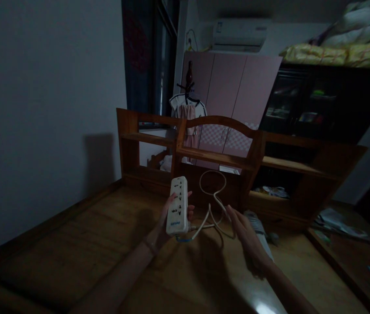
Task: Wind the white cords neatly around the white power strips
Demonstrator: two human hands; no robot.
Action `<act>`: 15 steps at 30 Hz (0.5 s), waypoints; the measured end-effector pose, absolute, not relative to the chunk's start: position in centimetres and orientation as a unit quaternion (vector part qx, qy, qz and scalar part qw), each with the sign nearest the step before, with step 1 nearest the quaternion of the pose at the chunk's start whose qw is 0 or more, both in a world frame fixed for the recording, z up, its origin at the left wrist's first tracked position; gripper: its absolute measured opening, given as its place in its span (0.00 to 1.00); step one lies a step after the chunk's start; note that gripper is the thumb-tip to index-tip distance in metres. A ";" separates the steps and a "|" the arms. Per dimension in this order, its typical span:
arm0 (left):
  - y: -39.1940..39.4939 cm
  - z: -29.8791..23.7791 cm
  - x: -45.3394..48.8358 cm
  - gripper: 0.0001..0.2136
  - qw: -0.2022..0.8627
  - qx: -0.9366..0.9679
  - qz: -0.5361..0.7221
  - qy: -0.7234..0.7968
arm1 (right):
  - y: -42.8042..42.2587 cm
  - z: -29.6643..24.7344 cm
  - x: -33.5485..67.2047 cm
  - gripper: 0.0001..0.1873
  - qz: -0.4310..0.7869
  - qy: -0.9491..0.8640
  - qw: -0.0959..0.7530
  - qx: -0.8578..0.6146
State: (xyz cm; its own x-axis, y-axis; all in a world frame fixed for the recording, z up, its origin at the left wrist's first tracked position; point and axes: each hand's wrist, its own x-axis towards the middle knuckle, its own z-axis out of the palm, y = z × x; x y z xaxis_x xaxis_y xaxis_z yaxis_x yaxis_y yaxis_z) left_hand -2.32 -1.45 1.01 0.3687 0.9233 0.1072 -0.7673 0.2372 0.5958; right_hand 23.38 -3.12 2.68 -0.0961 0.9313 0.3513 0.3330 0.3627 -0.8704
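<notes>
My left hand is wrapped round a white power strip, holding it upright above the wooden desk with its sockets facing me. Its white cord runs out of the bottom end and loops up in the air to the right. My right hand reaches toward that cord with the fingers stretched out, the fingertips touching or just beside the loop. Whether the fingers pinch the cord is unclear in the dim light.
A wooden shelf unit stands along the back edge of the desk. A pale bundled object lies on the desk behind my right hand. Papers lie at the right. Pink cupboards and a dark cabinet are beyond.
</notes>
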 end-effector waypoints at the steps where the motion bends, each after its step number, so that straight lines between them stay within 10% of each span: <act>1: -1.6 0.8 -2.0 0.28 0.780 0.303 0.530 0.134 | -4.0 2.2 23.9 0.16 0.241 -0.701 0.475 -0.474; 8: -2.9 -2.5 1.1 0.29 0.831 0.368 0.385 0.162 | -5.7 -2.6 27.5 0.25 -0.124 -0.793 0.465 -0.374; 15: -4.1 -4.2 3.5 0.26 0.860 0.383 0.257 0.218 | -6.8 -3.4 26.5 0.20 -0.038 -0.802 0.439 -0.403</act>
State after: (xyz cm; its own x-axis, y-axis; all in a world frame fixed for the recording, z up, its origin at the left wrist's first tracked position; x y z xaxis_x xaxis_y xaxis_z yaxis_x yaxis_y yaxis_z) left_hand 3.48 -4.15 -4.25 0.7726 0.6094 -0.1782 -0.2754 0.5745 0.7708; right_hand 26.47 -6.83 -3.37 -0.2886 0.6139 0.7347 0.6802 0.6715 -0.2939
